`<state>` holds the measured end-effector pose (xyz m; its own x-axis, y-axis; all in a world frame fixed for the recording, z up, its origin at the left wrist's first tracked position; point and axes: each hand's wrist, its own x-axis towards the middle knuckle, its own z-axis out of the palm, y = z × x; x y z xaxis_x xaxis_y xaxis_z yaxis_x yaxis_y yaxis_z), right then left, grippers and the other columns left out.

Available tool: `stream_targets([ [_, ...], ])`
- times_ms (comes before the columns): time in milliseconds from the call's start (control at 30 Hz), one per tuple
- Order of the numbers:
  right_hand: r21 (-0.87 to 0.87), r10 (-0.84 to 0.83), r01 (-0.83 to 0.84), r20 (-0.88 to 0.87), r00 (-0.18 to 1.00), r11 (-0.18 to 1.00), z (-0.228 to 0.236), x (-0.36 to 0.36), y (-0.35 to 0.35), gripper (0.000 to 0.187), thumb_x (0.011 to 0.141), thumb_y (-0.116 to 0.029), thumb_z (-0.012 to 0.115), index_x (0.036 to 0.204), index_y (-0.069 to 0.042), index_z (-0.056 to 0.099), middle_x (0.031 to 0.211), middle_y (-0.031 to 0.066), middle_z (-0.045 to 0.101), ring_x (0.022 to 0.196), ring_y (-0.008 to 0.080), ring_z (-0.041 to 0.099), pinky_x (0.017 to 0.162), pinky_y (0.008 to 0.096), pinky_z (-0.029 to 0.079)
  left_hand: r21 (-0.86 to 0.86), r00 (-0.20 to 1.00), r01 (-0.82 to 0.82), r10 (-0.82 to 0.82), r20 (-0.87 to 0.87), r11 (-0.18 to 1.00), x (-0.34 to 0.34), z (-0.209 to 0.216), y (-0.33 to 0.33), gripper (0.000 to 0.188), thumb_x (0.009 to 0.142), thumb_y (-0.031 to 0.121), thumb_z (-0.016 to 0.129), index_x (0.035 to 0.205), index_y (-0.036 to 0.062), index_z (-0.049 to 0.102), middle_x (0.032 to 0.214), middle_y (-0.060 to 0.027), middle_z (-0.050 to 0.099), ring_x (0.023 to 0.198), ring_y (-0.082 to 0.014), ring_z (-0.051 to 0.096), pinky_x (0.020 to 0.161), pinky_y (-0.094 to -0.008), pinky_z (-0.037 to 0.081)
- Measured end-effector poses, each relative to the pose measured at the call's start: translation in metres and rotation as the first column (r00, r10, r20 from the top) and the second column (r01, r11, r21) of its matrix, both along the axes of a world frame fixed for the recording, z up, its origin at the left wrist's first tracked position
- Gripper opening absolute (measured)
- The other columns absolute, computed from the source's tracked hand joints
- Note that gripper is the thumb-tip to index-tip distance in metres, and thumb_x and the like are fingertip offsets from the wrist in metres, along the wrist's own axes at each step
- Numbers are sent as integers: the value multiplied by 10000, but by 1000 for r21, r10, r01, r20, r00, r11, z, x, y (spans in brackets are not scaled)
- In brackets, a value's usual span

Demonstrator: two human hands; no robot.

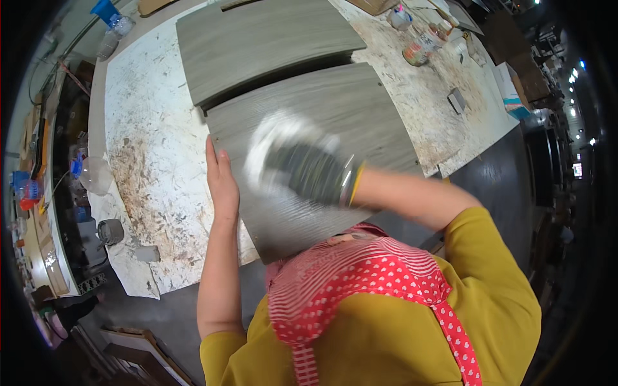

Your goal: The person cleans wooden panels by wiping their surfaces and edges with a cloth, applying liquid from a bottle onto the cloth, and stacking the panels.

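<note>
Grey near panel [351, 106] with white cloth [262, 148] over its middle.
Near panel is supported on the worktable [138, 90], just on the wearer's side of a far panel [270, 42]; its grain is directed left to right, rising slightly rightward. Long axis cannot be judged under lens distortion. Cloth is held bunched, motion-blurred, by the gloved right hand [309, 170]. Bare left hand [223, 186] is placed, fingers extended, at the near panel's left edge.

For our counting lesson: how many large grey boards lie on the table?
2: the far board and the near board under the gloved right hand. More could be hidden beneath.
</note>
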<state>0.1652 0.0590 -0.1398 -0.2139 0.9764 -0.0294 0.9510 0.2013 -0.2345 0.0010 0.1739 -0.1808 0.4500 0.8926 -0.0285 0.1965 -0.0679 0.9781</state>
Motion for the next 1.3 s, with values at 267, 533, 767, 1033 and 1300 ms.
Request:
stream_targets([
  [267,176,-389,350,294,873,920,7,121,54,284,804,-87,454,1055,-110,584,960,143,594,911,294,576,855,409,424,-32,999,-3,4,36,999,2,-2,0,485,960,214,350,1389,11,252,1406,-168,315,1285,-259,318,1051,-306,240],
  [533,561,-229,169,36,973,810,-52,60,31,318,814,-91,465,1116,-24,537,1080,199,564,988,261,557,875,359,433,-129,994,6,8,110,992,-5,-2,-1,486,957,193,369,1393,21,238,1422,-147,286,1290,-235,299,1056,-305,222],
  [767,448,-500,334,328,802,829,24,203,-69,342,775,-152,546,1113,-103,549,1073,174,554,1005,309,526,880,380,417,-78,998,-26,30,49,997,-6,-3,-2,463,959,168,347,1379,-3,250,1415,-159,291,1288,-240,302,1055,-314,226],
  [1033,406,-523,352,469,712,843,1,205,-53,321,812,-64,457,1123,-51,538,1021,180,570,960,334,529,869,394,428,103,1000,-8,9,-2,995,-2,-15,4,474,938,205,387,1366,21,301,1374,-162,346,1259,-233,335,1040,-304,239],
  [1300,188,0,-38,199,980,981,2,-57,11,306,798,-131,496,1094,-86,560,1084,178,542,989,275,548,830,399,432,-229,971,-60,110,211,972,0,-3,-4,444,921,198,418,1334,45,358,1309,-143,398,1193,-212,386,1003,-295,283],
])
